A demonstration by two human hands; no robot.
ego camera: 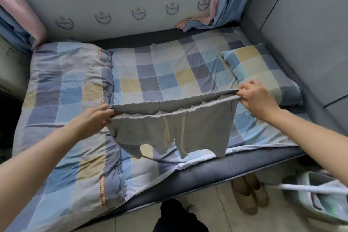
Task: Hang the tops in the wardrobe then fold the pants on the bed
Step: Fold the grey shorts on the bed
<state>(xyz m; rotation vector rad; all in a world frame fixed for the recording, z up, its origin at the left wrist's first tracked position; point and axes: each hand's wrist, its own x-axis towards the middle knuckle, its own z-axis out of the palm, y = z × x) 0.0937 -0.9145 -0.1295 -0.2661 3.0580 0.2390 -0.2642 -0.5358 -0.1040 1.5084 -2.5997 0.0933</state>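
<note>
Grey shorts (pixel 169 130) hang stretched between both hands above the bed (pixel 169 73) (waistband taut). Left hand (pixel 96 118) and right hand (pixel 258 98) each pinch a waistband end.

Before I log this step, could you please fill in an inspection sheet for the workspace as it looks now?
Surface: bed with checked sheet, grey edge bare.
Job's things: grey shorts held up by the waistband, legs hanging above the sheet.
Clutter: folded quilt at left, pillow at right.
Grippers: left hand and right hand each grip a waistband end.
Cables: nothing seen.
Surroundings: curtains, slippers and bag on the floor.
</note>
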